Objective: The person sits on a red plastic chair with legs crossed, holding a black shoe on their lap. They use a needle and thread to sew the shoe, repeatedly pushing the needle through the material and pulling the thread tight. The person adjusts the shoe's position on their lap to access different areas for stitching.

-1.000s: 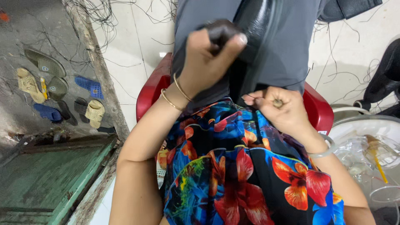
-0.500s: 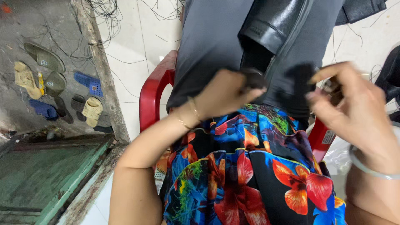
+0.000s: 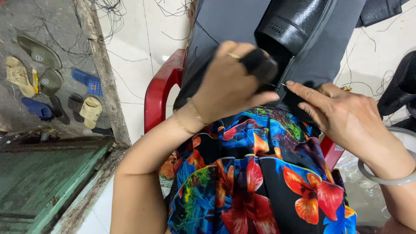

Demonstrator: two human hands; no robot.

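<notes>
Your left hand is curled shut around a dark piece that sits on the grey cloth. A black cover sits over one of its fingers. The hand lies near the middle of the view, and its arm comes up from 7 o'clock with thin gold bangles on the wrist.

Your right hand is at 3 o'clock. Its fingers are stretched out flat and point toward 9 o'clock. The finger and thumb pinch a thin needle, and the tip points at the left hand. The rest of the hand is loose and holds nothing else. A pale bangle is on that wrist.

The grey cloth is a long piece. It runs from your lap up to 12 o'clock and hangs over the red plastic chair. A shiny black leather part lies on it at 1 o'clock, and its long side slants from 1 o'clock down toward the middle.

Your lap has bright flower cloth on it, at 6 o'clock.

At 9 o'clock some sandals lie on the ground in a bunch. Loose black threads lie on the white floor at 11 o'clock. At 4 o'clock a clear plastic bag sits by your right arm, and I cannot tell what is in it.
</notes>
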